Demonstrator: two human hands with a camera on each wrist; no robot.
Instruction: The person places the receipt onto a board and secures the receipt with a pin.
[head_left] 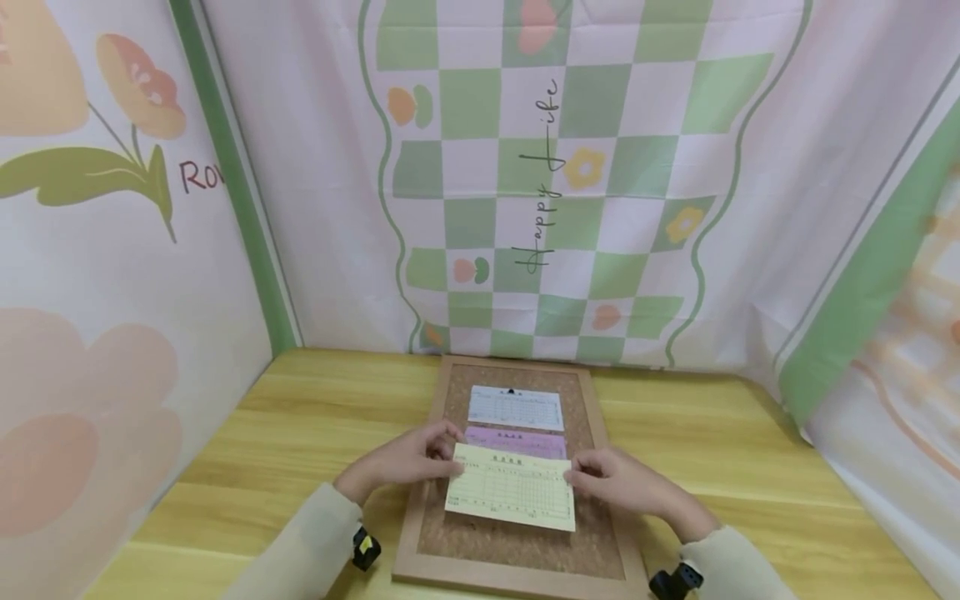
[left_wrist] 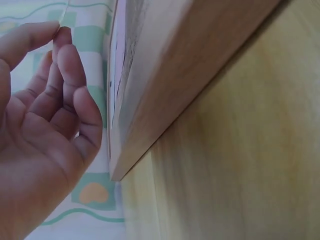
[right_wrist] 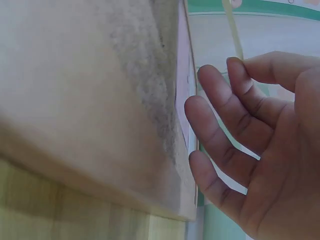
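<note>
A yellow printed form [head_left: 512,490] is pinched at both side edges above a wood-framed cork board [head_left: 517,546]. My left hand [head_left: 420,454] holds its left edge between thumb and index finger; my right hand [head_left: 618,481] does the same at the right edge. In the left wrist view the left hand [left_wrist: 50,105] has its other fingers loosely bent, off the board. The right hand [right_wrist: 255,120] looks much the same in the right wrist view, with the sheet's thin edge at its fingertips. Behind the yellow form, a purple form [head_left: 517,442] lies on the cork, partly covered by it.
A pale blue form [head_left: 515,408] lies on the board's upper part, with a small black clip [head_left: 512,391] at its top edge. The board rests on a wooden table [head_left: 300,467]. Printed curtains [head_left: 315,167] stand behind and at both sides.
</note>
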